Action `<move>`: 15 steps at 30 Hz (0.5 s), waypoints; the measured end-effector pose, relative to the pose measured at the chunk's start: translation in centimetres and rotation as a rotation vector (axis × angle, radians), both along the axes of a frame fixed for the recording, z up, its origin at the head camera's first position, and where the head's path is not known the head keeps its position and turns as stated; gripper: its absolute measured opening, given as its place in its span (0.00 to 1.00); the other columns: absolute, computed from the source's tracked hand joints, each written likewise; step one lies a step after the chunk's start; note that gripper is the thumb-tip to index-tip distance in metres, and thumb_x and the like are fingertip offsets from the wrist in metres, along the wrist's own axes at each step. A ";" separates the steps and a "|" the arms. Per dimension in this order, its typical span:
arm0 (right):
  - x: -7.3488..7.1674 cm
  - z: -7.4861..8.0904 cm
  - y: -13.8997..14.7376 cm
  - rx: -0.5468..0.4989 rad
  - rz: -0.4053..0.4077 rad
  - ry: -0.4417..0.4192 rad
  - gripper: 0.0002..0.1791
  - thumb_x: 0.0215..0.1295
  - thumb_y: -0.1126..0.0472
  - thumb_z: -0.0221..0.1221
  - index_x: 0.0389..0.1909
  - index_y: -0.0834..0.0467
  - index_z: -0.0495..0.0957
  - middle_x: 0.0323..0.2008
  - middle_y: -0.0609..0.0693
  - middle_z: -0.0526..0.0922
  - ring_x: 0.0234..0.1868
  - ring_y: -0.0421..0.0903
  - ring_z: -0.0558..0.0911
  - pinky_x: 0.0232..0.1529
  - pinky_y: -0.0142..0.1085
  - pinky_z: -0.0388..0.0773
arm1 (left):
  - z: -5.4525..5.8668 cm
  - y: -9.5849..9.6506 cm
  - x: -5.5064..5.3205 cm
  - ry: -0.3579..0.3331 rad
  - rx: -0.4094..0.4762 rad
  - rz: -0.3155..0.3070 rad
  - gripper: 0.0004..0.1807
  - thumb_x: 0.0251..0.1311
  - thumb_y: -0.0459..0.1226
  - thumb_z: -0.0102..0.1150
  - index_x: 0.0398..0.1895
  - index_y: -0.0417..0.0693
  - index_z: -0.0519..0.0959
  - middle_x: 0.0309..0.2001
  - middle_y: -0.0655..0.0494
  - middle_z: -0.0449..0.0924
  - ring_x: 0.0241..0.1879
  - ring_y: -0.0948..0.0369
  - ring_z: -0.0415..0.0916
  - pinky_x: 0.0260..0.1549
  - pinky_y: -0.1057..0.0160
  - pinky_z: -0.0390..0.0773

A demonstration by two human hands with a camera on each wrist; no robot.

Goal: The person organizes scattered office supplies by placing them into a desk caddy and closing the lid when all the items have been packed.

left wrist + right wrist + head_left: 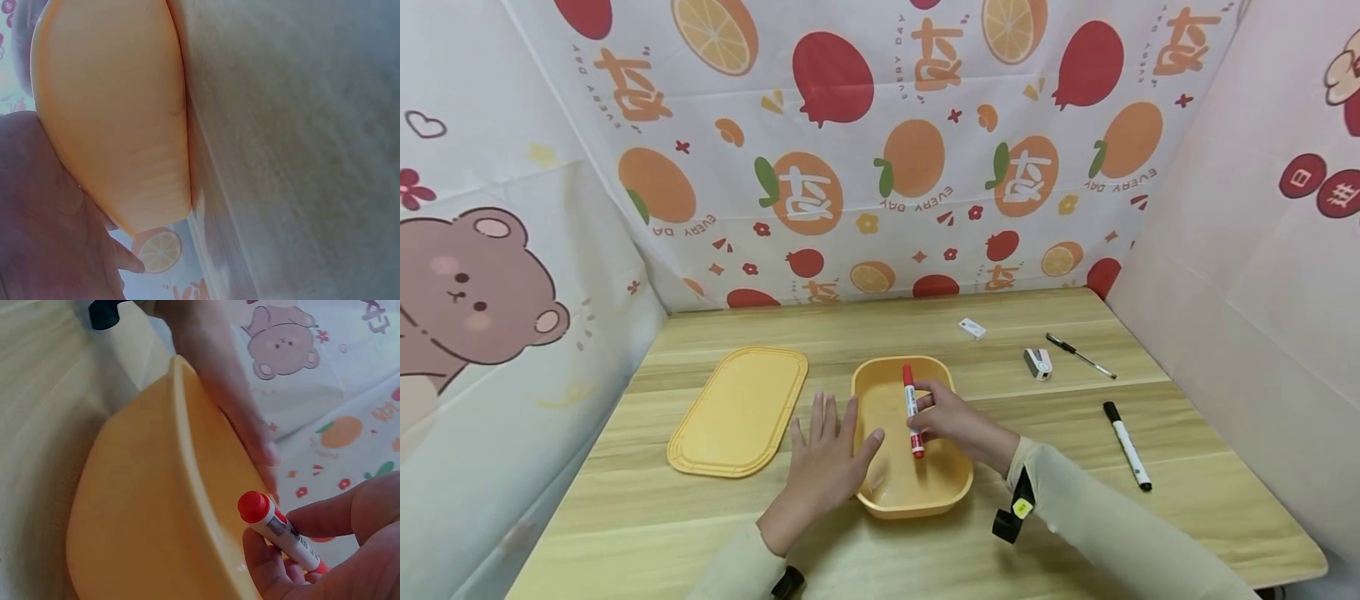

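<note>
A red-capped marker point(912, 408) with a white barrel is pinched by my right hand point(958, 423) above the inside of a yellow plastic box point(917, 507). In the right wrist view the marker point(284, 534) slants between thumb and fingers, its red end towards the camera. My left hand point(829, 462) lies with spread, straight fingers at the box's left rim, the thumb reaching over the edge. The left wrist view shows the box's outer wall point(112, 112) beside that hand point(56, 206).
To the left lies a yellow lid point(739, 411). On the right are a black-capped marker point(1127, 446), a black pen point(1081, 356), and a small pink-and-grey object point(1038, 364), perhaps a sharpener. A white eraser-like block point(972, 328) sits towards the back. Printed cloth point(880, 167) hangs behind the table.
</note>
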State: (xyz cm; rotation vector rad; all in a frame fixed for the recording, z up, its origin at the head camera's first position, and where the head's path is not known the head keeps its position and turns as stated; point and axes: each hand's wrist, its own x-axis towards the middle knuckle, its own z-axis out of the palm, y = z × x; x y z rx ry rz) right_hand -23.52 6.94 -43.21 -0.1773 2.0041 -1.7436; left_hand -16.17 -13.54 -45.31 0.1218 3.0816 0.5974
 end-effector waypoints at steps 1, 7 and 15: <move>0.1 -0.1 -0.2 0.005 0.001 0.007 0.38 0.61 0.75 0.60 0.72 0.67 0.58 0.44 0.56 0.71 0.34 0.46 0.79 0.36 0.37 0.81 | 0.0 0.0 0.0 -0.001 0.001 -0.001 0.45 0.73 0.68 0.27 0.83 0.53 0.44 0.81 0.38 0.33 0.80 0.47 0.18 0.71 0.31 0.27; 0.4 -0.8 -2.0 0.113 0.049 0.020 0.41 0.58 0.75 0.62 0.72 0.68 0.58 0.40 0.55 0.74 0.31 0.44 0.79 0.33 0.34 0.81 | -0.1 -0.2 -0.1 0.013 0.003 0.008 0.44 0.73 0.67 0.28 0.82 0.52 0.47 0.81 0.37 0.39 0.81 0.45 0.22 0.71 0.30 0.28; 1.1 -1.5 -3.4 0.265 0.117 0.040 0.38 0.55 0.73 0.64 0.69 0.70 0.62 0.32 0.54 0.77 0.28 0.44 0.76 0.31 0.32 0.73 | -0.3 -0.2 -0.1 0.029 0.010 0.013 0.44 0.73 0.67 0.29 0.82 0.52 0.48 0.80 0.35 0.41 0.81 0.44 0.24 0.72 0.31 0.30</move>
